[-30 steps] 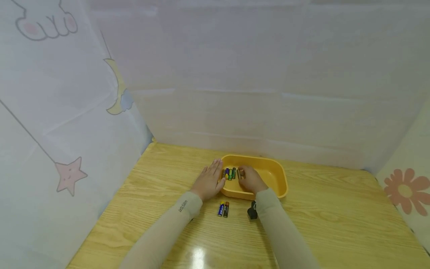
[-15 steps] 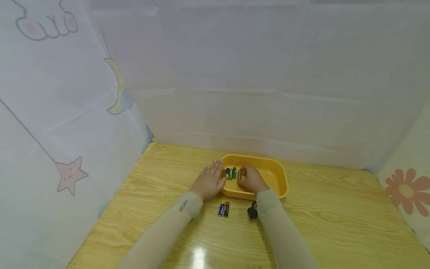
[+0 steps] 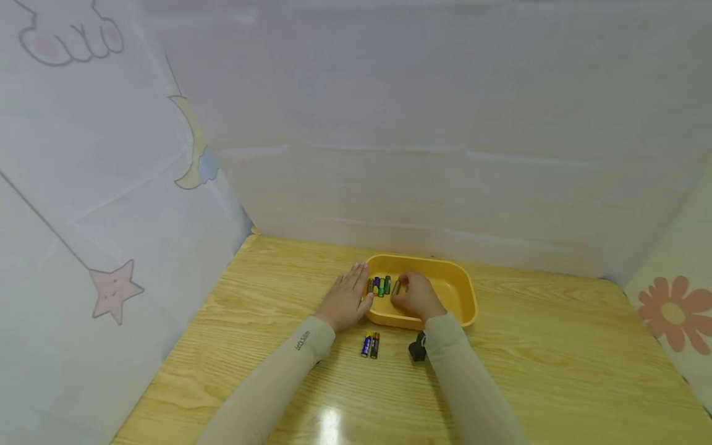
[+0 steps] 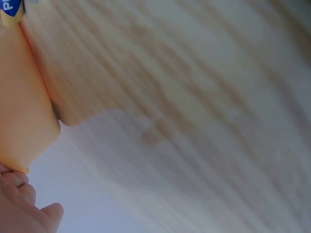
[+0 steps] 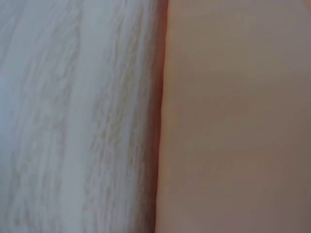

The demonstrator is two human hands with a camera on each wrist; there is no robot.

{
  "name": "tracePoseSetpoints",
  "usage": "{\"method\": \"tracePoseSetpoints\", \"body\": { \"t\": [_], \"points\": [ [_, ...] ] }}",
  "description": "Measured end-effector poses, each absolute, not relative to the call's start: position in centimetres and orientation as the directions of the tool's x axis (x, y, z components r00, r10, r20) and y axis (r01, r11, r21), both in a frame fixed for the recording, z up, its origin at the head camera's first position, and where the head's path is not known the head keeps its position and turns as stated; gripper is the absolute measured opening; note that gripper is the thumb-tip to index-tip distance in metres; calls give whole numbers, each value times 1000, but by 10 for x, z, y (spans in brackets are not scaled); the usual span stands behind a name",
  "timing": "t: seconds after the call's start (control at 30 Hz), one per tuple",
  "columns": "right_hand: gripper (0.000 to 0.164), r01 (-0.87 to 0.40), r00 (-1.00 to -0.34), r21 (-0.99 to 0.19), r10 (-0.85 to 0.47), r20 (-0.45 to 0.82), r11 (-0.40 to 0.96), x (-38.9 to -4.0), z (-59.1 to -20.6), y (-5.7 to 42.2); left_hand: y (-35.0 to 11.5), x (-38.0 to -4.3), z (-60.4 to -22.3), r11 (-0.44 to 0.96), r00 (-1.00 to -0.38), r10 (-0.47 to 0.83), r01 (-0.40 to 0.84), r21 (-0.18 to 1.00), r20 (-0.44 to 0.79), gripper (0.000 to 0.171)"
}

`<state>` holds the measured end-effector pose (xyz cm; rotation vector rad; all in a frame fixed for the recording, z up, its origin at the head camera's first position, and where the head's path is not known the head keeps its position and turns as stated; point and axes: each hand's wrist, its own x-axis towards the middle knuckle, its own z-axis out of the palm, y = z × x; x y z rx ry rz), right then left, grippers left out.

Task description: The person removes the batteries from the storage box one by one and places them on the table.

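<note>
A yellow plastic tray (image 3: 466, 296) stands on the wooden table. My left hand (image 3: 343, 301) rests along its left rim with the fingers nearly straight; the left wrist view shows fingers of that hand (image 4: 24, 199) at the tray's edge. Inside the tray, my right hand (image 3: 418, 298) pinches a small battery (image 3: 397, 287), which leans slightly and is partly covered by the fingers. To its left, several batteries (image 3: 381, 287) lie side by side in a row. Only the tray's outer wall (image 5: 233, 116) and the tabletop fill the right wrist view.
In front of the tray, a blue battery (image 3: 366, 345) and a black battery (image 3: 375, 346) lie side by side on the table (image 3: 556, 346). A black object (image 3: 417, 348) shows beside the right cuff. A pale sheet (image 3: 389, 123) rises behind the table.
My right hand has shifted slightly left in the tray, and the battery it pinches now leans with its far end to the right. My left hand stays on the rim.
</note>
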<state>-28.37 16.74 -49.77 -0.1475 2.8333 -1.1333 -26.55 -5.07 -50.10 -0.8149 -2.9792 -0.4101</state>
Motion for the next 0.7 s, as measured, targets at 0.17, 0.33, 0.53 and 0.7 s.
{"method": "tracePoseSetpoints", "body": {
  "t": [0.17, 0.33, 0.53, 0.7],
  "points": [
    [51, -67, -992, -681, -122, -33, 730, -283, -496, 167, -51, -265, -499, 825, -863, 498, 503, 257, 87, 69],
    [51, -84, -991, -674, -134, -22, 734, -282, -494, 167, -50, -264, -497, 828, -862, 500, 505, 246, 85, 70],
    [51, -102, -989, -665, -150, -15, 740, -280, -486, 167, -50, -263, -496, 828, -863, 498, 503, 249, 90, 69],
    [49, -125, -986, -653, -167, -2, 747, -276, -482, 166, -51, -263, -497, 832, -865, 496, 500, 241, 78, 69]
  ]
}}
